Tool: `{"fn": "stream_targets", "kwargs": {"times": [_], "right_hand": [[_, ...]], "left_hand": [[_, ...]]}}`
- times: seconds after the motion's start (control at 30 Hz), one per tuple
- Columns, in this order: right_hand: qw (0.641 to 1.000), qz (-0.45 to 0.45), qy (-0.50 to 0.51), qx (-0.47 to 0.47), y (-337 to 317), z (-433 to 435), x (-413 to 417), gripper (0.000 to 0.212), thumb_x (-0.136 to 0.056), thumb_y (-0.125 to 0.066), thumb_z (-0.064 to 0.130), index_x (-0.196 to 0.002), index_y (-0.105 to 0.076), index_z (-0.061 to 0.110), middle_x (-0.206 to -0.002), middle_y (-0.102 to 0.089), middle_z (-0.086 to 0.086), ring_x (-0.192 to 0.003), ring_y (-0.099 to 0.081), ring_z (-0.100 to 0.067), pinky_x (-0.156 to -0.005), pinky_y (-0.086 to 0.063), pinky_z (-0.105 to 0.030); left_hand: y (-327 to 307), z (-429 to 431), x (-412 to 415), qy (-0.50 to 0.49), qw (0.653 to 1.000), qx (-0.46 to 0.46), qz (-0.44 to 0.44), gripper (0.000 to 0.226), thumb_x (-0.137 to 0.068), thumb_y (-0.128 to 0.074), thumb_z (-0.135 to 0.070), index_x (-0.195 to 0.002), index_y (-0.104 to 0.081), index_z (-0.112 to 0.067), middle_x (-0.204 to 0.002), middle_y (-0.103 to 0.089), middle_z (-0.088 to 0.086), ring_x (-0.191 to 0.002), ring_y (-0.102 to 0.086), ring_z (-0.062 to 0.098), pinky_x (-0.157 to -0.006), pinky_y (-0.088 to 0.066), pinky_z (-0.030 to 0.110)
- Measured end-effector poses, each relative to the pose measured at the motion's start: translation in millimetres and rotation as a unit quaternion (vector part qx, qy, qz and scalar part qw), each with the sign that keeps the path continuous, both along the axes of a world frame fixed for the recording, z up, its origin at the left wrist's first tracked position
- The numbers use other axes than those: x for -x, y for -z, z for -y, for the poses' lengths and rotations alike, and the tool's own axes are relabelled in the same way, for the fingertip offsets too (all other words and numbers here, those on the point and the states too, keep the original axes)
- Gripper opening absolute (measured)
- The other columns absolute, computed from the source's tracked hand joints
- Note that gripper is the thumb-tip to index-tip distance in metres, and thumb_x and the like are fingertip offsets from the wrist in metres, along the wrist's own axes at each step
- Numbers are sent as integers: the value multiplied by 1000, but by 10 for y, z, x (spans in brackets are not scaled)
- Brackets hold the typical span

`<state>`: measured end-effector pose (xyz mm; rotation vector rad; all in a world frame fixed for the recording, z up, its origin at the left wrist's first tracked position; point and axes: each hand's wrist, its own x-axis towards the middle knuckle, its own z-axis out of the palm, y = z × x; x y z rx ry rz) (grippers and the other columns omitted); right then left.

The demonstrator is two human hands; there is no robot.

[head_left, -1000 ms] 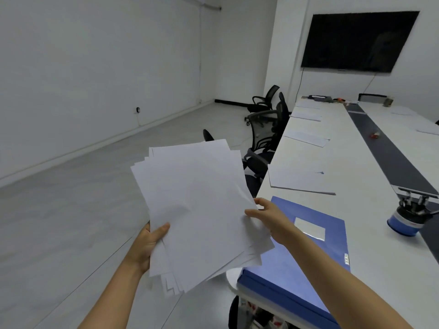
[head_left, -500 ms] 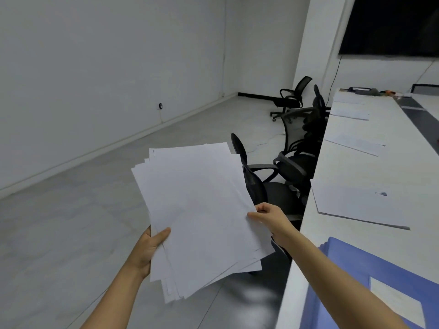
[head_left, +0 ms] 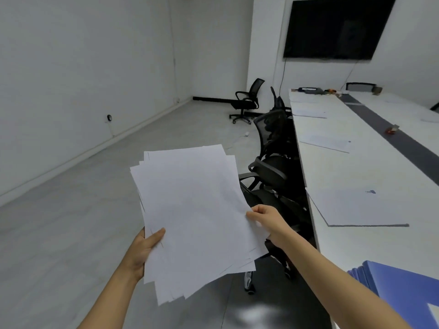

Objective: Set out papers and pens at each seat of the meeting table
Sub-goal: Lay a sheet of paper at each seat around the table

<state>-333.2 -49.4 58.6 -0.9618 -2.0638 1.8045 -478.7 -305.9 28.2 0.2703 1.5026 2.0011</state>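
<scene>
A fanned stack of white papers (head_left: 194, 214) fills the centre of the frame. It is held in the air over the grey floor (head_left: 59, 233), left of the table (head_left: 351, 169) and clear of it. The sheets are splayed, and their corners step out at the top left and at the bottom.

The left hand (head_left: 142, 250) grips the stack at its lower left edge. Its thumb lies on the top sheet, while the palm and fingers go underneath, hidden by paper. The right hand (head_left: 266, 222) pinches the right edge about halfway up, thumb on top and curled fingers behind. The papers thus lie between the two hands, with the left hand lower in the frame than the right. Both forearms come in from the bottom edge.

The long white table runs up the right side, with a dark strip (head_left: 403, 143) along its middle. Three sheets lie well apart along its left edge. The near sheet (head_left: 351, 207) is at right centre, just right of the right hand, and bears a small dark blue thing too small to tell. A second sheet (head_left: 325, 142) lies above it, and a third sheet (head_left: 308, 112) higher still. A blue folder (head_left: 403, 286) sits on the table in the lower right corner, and a small red thing (head_left: 391, 130) rests on the strip.

Black chairs (head_left: 273, 148) stand against the table's left edge, above the right hand. A lone chair (head_left: 247, 100) stands apart at upper centre. A dark screen (head_left: 337, 27) hangs at upper right.
</scene>
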Motion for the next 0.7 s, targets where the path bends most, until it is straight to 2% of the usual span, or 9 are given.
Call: {"fn": "stream_targets", "kwargs": {"times": [0.2, 0.33, 0.43, 0.57, 0.7], "right_hand": [[997, 9, 72, 1, 64, -214, 101, 18, -88, -59, 9, -70, -60, 10, -74, -61, -4, -69, -56, -15, -67, -45, -25], [993, 12, 118, 14, 113, -539, 87, 15, -90, -58, 11, -78, -66, 9, -83, -64, -8, -78, -59, -21, -75, -47, -34], [986, -2, 163, 27, 136, -828, 94, 17, -92, -56, 12, -79, -68, 12, -85, -66, -5, -79, -60, -20, -76, -48, -32], [965, -59, 247, 70, 217, -1411, 247, 16, -93, -55, 11, -80, -65, 15, -85, -65, -3, -77, -60, -19, -71, -49, -31], [928, -110, 337, 115, 252, -2111, 400, 13, -93, -53, 7, -84, -62, 9, -85, -63, -3, -75, -59, -18, -64, -48, -28]], "left_hand": [[98, -423, 504, 72, 997, 0, 11, 22, -95, -45, -5, -108, -61, -13, -96, -74, 6, -82, -71, 23, -74, -58, 38], [194, -933, 718, 114, 993, 5, 27, 22, -95, -45, -6, -109, -60, -14, -98, -73, 7, -84, -70, 25, -74, -58, 38], [216, -1360, 841, 135, 990, 11, 26, 23, -95, -46, -6, -111, -59, -14, -104, -69, 8, -89, -68, 26, -75, -58, 37], [157, -2125, 1125, 165, 986, 19, 11, 24, -94, -47, -6, -113, -58, -15, -105, -68, 10, -92, -65, 30, -73, -58, 38], [83, -2934, 1403, 177, 984, 21, 7, 23, -95, -47, -6, -112, -58, -16, -103, -68, 10, -89, -65, 29, -70, -59, 37]]}}
